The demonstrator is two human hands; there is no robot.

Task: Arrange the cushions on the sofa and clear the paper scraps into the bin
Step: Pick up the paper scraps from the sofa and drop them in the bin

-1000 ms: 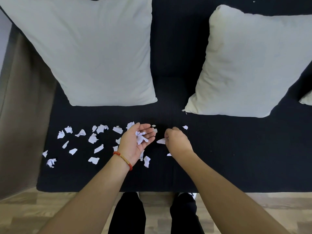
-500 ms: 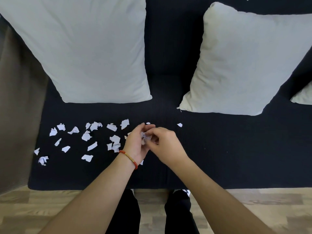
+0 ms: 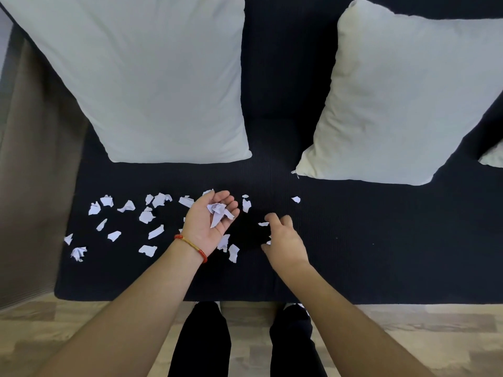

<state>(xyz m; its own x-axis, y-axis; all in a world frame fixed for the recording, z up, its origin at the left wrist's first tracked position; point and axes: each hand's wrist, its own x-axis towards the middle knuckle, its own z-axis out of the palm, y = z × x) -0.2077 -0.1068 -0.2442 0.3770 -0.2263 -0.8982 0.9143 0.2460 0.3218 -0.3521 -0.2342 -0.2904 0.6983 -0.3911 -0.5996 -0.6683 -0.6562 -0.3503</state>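
No writing or label can be read anywhere in view.

A dark sofa [image 3: 353,240] fills most of the picture, its seat edge running above a pale wood-look floor [image 3: 54,336]. A brownish panel [image 3: 32,172] stands along the sofa's left end. Two pale cushions lean against the backrest: the left cushion [image 3: 152,77] large and square-on, the right cushion [image 3: 402,99] tilted, with one corner pointing down at the seat. The corner of a third cushion [image 3: 494,157] shows at the right edge. The person's legs in black trousers [image 3: 201,341] stand at the sofa's front.

White paper scraps [image 3: 147,216] lie scattered on the seat in front of the left cushion, most of them left of the hands. A lone scrap [image 3: 296,199] lies apart to the right, and another tiny one sits at the right cushion's lower corner.

The left hand [image 3: 209,221], with a red and gold bracelet [image 3: 192,244] at the wrist, is held palm up and cupped, fingers loosely curled, with a small heap of gathered scraps [image 3: 219,212] in the palm. The right hand [image 3: 285,240] hovers palm down just over the seat, fingers half curled and spread, its fingertips beside a small scrap [image 3: 263,224]; whether they touch it cannot be told.
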